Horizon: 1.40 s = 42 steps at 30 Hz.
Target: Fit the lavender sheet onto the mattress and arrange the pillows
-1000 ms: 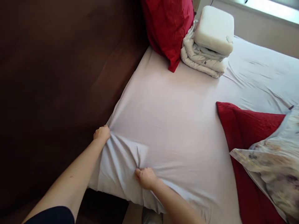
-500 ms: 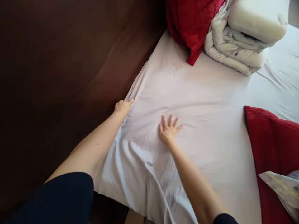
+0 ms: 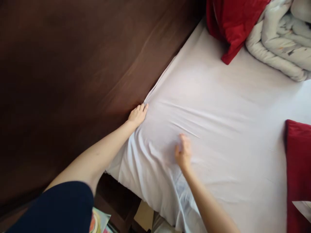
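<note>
Far left, a dark brown panel [image 3: 48, 81] fills the side of the view and runs along the long edge of the bed, its surface softly creased; can't tell the material. Below it, a navy sleeve [image 3: 51, 207] covers the top of the person's left arm, which reaches up and right. Bottom edge: a stack of colourful magazines [image 3: 99, 221], partly cut off by the frame, lies below the bed beside a dark wooden bed frame [image 3: 114, 197]. A piece of cardboard [image 3: 143, 215] sits just right of them.

The left hand [image 3: 137, 116] is open, fingers extended, pressed flat on the white fitted sheet [image 3: 218, 106] right where it meets the brown panel; no grip on anything. The sheet covers the mattress, smooth in the middle, with long creases near the right hand and looser folds down at the mattress corner [image 3: 136, 165].

The right hand [image 3: 183, 152] rests on the sheet mid-bed, fingers partly curled, blurred; can't tell whether it has any sheet pinched. Top right, a red pillow [image 3: 233, 26] stands at the far end of the bed, touching a folded pale quilt [image 3: 277, 42]. Far right, a red cushion [image 3: 298, 168] lies on the sheet, a patterned fabric corner [image 3: 303, 207] on top of it.
</note>
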Motion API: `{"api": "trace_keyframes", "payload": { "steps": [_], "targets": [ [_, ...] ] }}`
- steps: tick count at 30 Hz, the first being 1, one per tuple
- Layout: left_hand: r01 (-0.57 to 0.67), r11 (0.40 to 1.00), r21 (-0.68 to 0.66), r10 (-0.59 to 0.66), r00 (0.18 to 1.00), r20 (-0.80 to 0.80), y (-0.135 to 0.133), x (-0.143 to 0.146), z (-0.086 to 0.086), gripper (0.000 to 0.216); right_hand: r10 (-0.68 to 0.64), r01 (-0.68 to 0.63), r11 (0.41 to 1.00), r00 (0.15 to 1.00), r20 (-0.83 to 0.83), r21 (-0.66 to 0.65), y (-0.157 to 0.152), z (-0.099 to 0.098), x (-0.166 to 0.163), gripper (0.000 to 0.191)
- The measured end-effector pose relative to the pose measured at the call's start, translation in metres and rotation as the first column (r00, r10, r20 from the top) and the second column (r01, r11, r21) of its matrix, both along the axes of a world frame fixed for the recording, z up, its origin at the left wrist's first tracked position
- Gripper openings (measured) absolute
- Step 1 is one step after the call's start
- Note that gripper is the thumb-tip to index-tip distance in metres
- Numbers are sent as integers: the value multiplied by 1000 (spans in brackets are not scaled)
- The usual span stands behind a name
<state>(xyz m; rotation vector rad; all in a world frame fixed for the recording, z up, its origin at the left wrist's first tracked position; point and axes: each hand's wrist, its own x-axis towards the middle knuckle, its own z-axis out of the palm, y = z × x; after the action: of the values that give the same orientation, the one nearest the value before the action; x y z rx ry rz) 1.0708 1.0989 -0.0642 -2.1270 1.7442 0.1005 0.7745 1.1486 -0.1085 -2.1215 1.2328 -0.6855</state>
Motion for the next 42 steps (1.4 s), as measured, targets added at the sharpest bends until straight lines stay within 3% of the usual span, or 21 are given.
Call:
{"api": "trace_keyframes", "payload": {
  "steps": [1, 3, 5, 7, 9, 11, 14, 18, 20, 24, 27, 30, 33, 37, 39, 40, 42],
  "targets": [
    [-2, 1000, -10, 1, 999, -47, 33, 0, 4, 53, -163, 168, 985, 979, -119, 30, -4, -3, -15, 50],
    [-141, 990, -23, 138, 985, -108, 109, -3, 10, 52, -170, 206, 975, 934, -316, 84, 8, -3, -22, 53],
    [-309, 950, -35, 300, 940, -161, 189, -12, 16, 54, 62, 8, 983, 926, -371, 182, 44, 5, -3, 55],
    [-424, 905, -17, 412, 889, -201, 257, -24, 20, 55, 356, -284, 920, 895, -269, 271, 90, 22, 27, 58],
    [-541, 841, 26, 532, 815, -230, 302, -35, 22, 53, 594, -549, 786, 798, -100, 283, 129, 39, 48, 53],
    [-638, 765, 83, 637, 733, -238, 321, -43, 22, 43, 685, -669, 696, 728, 40, 259, 155, 50, 49, 43],
    [-696, 696, 174, 718, 674, -176, 318, -49, 25, 27, 623, -638, 724, 768, 150, 264, 175, 53, 17, 35],
    [-719, 660, 215, 736, 677, 6, 314, -40, 41, 31, 496, -522, 806, 853, 161, 280, 194, 49, -41, 39],
    [-710, 672, 211, 703, 701, 120, 319, -32, 50, 34, 459, -477, 838, 879, 130, 267, 199, 47, -57, 40],
    [-615, 738, 277, 596, 787, 160, 325, -22, 52, 39, 415, -420, 894, 908, 61, 160, 181, 38, -59, 39],
    [-656, 690, 306, 645, 749, 152, 317, -21, 40, 41, 417, -415, 908, 909, -23, 53, 147, 27, -45, 39],
    [-720, 627, 297, 716, 683, 143, 309, -22, 31, 42, 516, -515, 855, 835, -192, 57, 120, 20, -19, 47],
    [-777, 576, 253, 784, 613, 96, 303, -23, 32, 39, 658, -657, 745, 696, -288, 114, 112, 20, 16, 56],
    [-810, 580, 85, 814, 579, -35, 285, -21, 36, 44, 767, -763, 634, 598, -233, 128, 113, 29, 63, 60],
    [-846, 531, 41, 841, 521, -148, 274, -19, 34, 42, 811, -804, 582, 563, -161, 122, 108, 34, 83, 55],
    [-870, 492, 34, 853, 474, -219, 270, -18, 32, 37, 817, -807, 577, 565, -120, 124, 104, 37, 93, 48],
    [-905, 426, -11, 839, 399, -371, 266, -16, 29, 31, 777, -765, 626, 629, -36, 147, 90, 41, 113, 39]
  ]
}}
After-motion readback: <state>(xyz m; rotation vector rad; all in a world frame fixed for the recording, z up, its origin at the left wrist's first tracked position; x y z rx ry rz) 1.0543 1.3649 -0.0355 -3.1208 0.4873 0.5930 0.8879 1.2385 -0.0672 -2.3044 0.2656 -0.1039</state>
